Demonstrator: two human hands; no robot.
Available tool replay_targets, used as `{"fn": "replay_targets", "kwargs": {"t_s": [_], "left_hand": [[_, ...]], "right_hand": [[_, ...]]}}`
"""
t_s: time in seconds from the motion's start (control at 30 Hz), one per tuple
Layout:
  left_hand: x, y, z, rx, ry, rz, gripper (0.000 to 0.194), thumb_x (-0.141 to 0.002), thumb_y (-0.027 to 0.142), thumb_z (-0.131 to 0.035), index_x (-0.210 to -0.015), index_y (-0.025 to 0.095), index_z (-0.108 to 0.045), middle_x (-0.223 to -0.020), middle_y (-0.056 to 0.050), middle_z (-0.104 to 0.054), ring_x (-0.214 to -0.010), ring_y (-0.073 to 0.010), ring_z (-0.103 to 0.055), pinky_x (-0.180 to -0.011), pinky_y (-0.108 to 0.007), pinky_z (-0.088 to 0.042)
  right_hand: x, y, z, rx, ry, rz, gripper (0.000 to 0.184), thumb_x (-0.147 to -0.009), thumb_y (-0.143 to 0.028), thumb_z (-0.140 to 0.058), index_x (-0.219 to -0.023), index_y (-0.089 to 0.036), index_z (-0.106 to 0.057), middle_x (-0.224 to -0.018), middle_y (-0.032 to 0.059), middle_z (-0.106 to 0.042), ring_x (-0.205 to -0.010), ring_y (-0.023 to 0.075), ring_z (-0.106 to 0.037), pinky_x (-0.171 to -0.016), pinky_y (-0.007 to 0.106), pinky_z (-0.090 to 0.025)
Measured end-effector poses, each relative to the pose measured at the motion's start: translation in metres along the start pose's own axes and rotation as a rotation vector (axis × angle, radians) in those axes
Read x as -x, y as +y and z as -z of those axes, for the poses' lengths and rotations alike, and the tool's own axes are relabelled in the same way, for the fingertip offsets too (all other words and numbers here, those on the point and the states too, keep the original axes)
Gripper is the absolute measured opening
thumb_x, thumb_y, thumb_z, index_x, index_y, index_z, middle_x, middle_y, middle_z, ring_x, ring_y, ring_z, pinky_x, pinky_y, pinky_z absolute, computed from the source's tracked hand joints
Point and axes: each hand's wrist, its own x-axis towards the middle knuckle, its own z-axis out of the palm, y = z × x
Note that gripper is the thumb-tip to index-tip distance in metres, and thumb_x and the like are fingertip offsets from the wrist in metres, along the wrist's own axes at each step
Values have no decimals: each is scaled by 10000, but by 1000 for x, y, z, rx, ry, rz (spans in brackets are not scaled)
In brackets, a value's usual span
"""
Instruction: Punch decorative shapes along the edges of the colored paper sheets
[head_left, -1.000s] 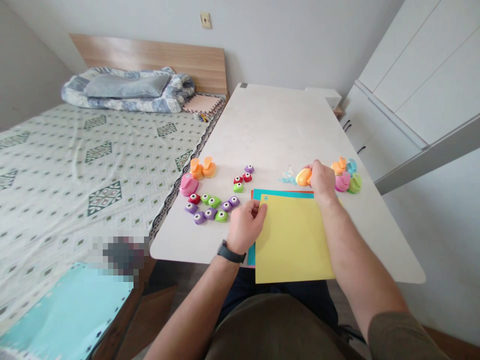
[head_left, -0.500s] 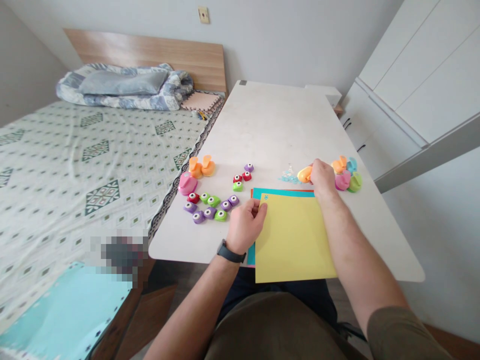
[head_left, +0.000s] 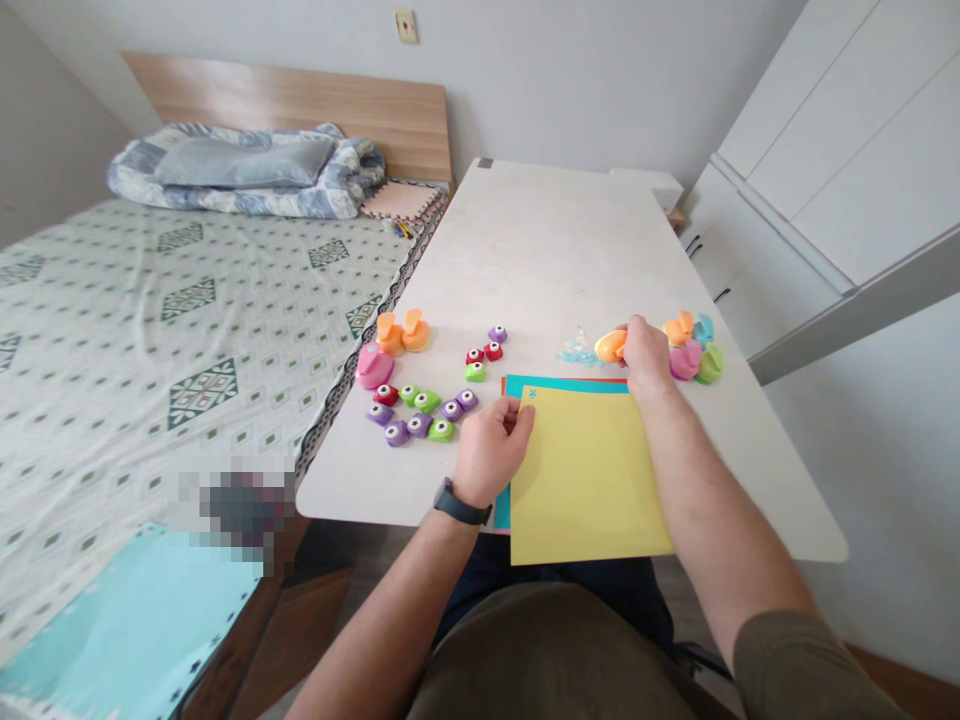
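My left hand [head_left: 495, 448] pinches the left edge of a yellow sheet of paper [head_left: 592, 480] near its top corner. A small cut-out shape in that corner lets blue show through. Beneath it lie a blue sheet [head_left: 562, 384] and a sliver of orange-red. My right hand [head_left: 646, 355] is closed around an orange craft punch [head_left: 611, 346], just beyond the paper's far edge; its fingers partly hide the punch. Small pale-blue and white paper bits [head_left: 577, 350] lie scattered left of the punch.
Several small craft punches [head_left: 424, 402] and a larger pink punch [head_left: 374, 367] stand on the table's left. More coloured punches [head_left: 694, 348] cluster at right. A bed [head_left: 262, 300] adjoins the white table [head_left: 570, 230]; a light-blue punched sheet [head_left: 142, 620] lies at its near edge.
Both hands, the yellow sheet and the orange punch stay nearly where they were. Only a very slight shift of the view shows.
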Motion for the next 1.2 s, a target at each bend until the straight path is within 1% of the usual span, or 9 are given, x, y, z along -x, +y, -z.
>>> {"fn": "replay_targets", "kwargs": {"t_s": [0.1, 0.2, 0.37, 0.5, 0.7, 0.83, 1.0, 1.1, 1.2], "left_hand": [[0, 0, 0, 4, 2, 0, 282, -962, 417, -582, -803, 194, -651, -645, 34, -635, -564, -100, -551, -549, -226, -361], [0, 0, 0, 9, -3, -1, 279, -963, 414, -581, -808, 193, -653, -652, 31, -639, -568, -100, -553, -552, -225, -367], [0, 1, 0, 1, 0, 3, 280, -958, 416, -582, -808, 192, -658, -644, 31, -637, -567, -104, -557, -551, -224, -370], [0, 0, 0, 3, -1, 2, 284, -958, 419, -579, -805, 192, -654, -643, 31, -635, -564, -103, -554, -548, -222, -370], [-1, -1, 0, -1, -5, -3, 283, -960, 427, -572, -824, 197, -664, -639, 30, -635, -561, -105, -549, -541, -221, -362], [-1, -1, 0, -13, -8, -14, 288, -961, 426, -560, -814, 198, -658, -629, 27, -627, -549, -109, -534, -533, -224, -355], [0, -2, 0, 1, -3, -19, 285, -964, 425, -564, -813, 200, -652, -633, 31, -632, -550, -107, -542, -542, -225, -364], [0, -1, 0, -1, 1, -19, 276, -961, 415, -566, -811, 200, -653, -648, 26, -651, -562, -110, -560, -547, -226, -369], [-1, -1, 1, 0, -4, -16, 274, -960, 415, -566, -816, 201, -657, -663, 20, -670, -573, -116, -578, -555, -228, -375]], "right_hand": [[4, -4, -1, 49, 112, 22, 219, -867, -325, -502, -756, -206, -648, -572, 8, -594, -545, 176, -576, -421, 265, -399], [3, -4, -2, 54, 128, 16, 209, -869, -320, -511, -763, -205, -650, -593, 7, -605, -562, 172, -581, -423, 254, -406], [-5, 1, -2, -33, 130, -24, 286, -891, -357, -471, -786, -187, -677, -627, 13, -619, -436, 142, -516, -362, 265, -372], [-8, 4, -1, -64, 138, -14, 284, -878, -372, -472, -781, -200, -676, -623, 1, -613, -435, 136, -516, -362, 259, -380], [-2, -1, 4, 20, 111, 81, 270, -900, -405, -480, -800, -218, -648, -646, -14, -606, -491, 141, -525, -422, 260, -402], [4, -9, 11, 129, 193, 178, 244, -899, -464, -547, -809, -239, -569, -652, -25, -567, -613, 165, -570, -524, 265, -453], [5, -29, 41, 316, 259, 308, 299, -850, -527, -622, -797, -235, -594, -737, -1, -630, -706, 193, -607, -658, 309, -476], [6, -37, 74, 527, 267, 344, 330, -857, -552, -610, -770, -234, -616, -737, 24, -649, -734, 219, -605, -708, 341, -465], [6, -32, 109, 751, 251, 304, 378, -859, -581, -586, -703, -239, -623, -653, 38, -616, -712, 245, -583, -693, 357, -438]]}}
